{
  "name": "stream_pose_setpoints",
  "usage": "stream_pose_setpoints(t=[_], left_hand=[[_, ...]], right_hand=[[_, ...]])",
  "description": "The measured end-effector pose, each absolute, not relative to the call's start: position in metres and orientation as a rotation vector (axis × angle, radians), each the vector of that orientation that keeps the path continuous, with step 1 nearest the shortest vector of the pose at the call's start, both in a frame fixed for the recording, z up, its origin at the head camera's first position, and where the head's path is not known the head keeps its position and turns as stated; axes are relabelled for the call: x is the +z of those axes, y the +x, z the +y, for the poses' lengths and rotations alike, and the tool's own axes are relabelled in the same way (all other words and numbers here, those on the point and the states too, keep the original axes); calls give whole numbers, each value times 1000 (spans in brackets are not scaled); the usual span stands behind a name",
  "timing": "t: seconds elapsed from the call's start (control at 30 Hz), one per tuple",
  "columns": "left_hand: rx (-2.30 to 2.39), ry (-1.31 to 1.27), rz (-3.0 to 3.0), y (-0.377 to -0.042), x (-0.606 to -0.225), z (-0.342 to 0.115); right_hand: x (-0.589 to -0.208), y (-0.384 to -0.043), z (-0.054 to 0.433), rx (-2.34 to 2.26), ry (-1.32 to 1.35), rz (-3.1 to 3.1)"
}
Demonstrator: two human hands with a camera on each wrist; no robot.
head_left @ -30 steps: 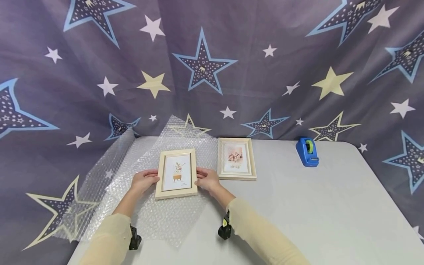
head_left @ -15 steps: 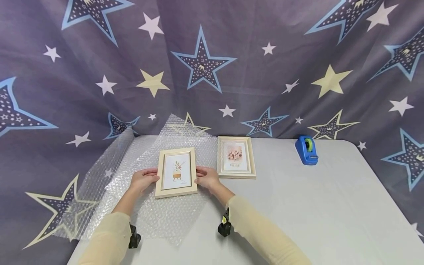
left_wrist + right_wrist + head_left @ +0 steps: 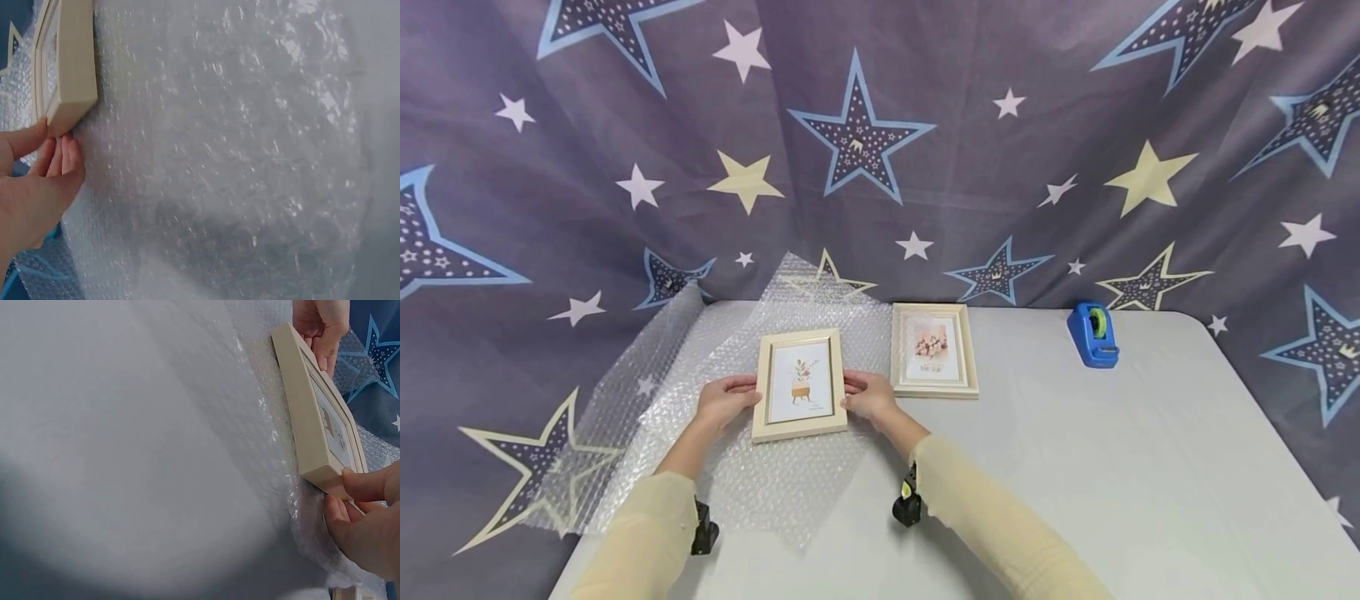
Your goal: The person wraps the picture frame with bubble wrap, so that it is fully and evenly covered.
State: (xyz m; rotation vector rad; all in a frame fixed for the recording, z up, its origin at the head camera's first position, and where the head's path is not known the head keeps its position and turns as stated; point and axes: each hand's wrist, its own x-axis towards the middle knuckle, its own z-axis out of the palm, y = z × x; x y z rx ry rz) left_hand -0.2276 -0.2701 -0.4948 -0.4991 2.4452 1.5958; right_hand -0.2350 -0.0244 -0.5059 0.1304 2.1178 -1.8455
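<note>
A cream picture frame (image 3: 800,385) with a potted-plant print lies face up over the clear bubble wrap (image 3: 767,492). My left hand (image 3: 724,402) grips its left side and my right hand (image 3: 870,395) its right side. In the left wrist view, the thumb of the left hand (image 3: 37,187) is on the edge of the frame (image 3: 78,56), fingers tucked low beside it. Much the same pinch shows in the right wrist view, where the right hand (image 3: 369,531) holds a lower corner and the frame's thick side (image 3: 303,412) faces the camera.
A second cream frame (image 3: 932,350) with a pink flower print rests to the right, close to the bubble wrap. Farther right stands a blue tape dispenser (image 3: 1092,336). Behind the white table (image 3: 1112,467) hangs a star-patterned curtain (image 3: 970,192); the wrap's left part hangs past the table edge.
The head view has tilted slightly down, so everything sits a little higher in it. Both hands keep their hold on the picture frame, which stays at the same spot on the wrap.
</note>
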Motion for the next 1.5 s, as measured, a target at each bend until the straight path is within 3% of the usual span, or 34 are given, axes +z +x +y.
stream_pose_setpoints(t=[0.53,1.3,1.5], left_hand=[[1252,-377,2702,-213,-480,-264],[790,593,2835,-140,-476,-301],[721,622,2864,-130,-479,-302]], right_hand=[[-501,-227,-18,-1653,-28,2395],[-487,-170,27,-1148,-761,2539],[-493,-162,26,-1006,-931,2613]])
